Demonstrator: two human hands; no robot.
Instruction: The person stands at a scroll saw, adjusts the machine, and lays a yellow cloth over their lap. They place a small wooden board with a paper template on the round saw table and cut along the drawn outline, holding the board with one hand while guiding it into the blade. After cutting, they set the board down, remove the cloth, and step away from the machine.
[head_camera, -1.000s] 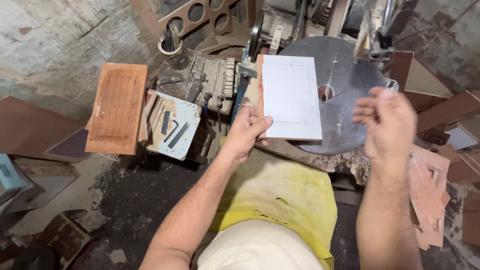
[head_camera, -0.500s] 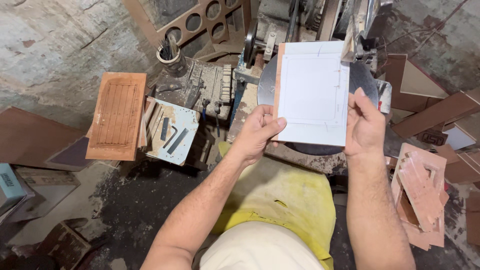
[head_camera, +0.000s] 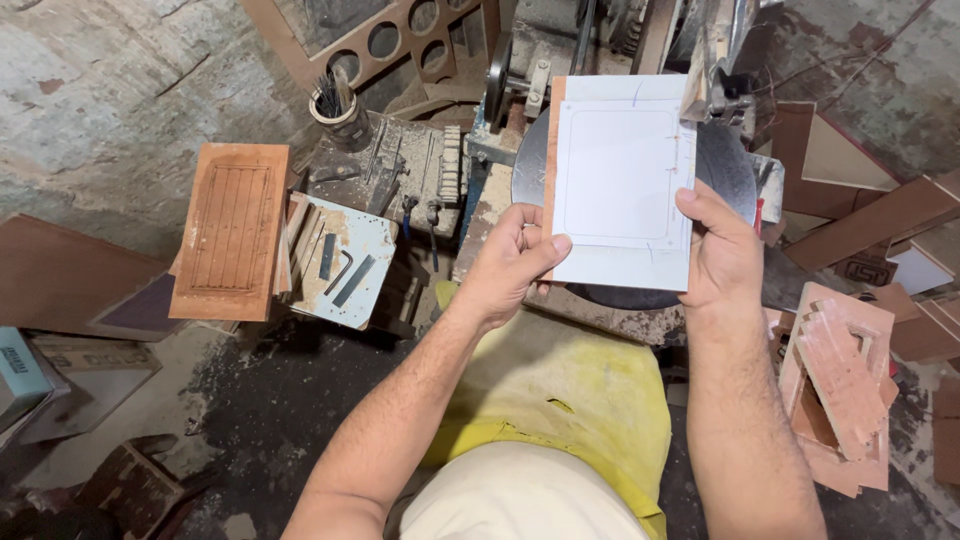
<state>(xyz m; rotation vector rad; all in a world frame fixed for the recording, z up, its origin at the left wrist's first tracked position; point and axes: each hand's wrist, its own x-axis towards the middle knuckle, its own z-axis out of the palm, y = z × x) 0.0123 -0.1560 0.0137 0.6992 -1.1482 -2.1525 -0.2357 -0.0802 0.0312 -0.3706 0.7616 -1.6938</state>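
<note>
White panel (head_camera: 620, 185) (pencil-marked), upright

White panel (head_camera: 620, 185) hides most of the round dark machine table (head_camera: 735, 170); machine (head_camera: 560, 40) above cut off by top edge; contents of the tool cup (head_camera: 335, 105) too small to identify.

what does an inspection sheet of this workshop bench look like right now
surface: round grey machine table, dusty, mostly covered by the board
job's things: white-faced board with a pencilled rounded rectangle, held flat over the table
clutter: grooved wooden panel; small plate with metal keys; cup of tools; cut-out offcuts
grippers: left hand grips the board's left edge; right hand grips its right edge
cables: nothing seen
surroundings: stained concrete floor, board scraps
</note>
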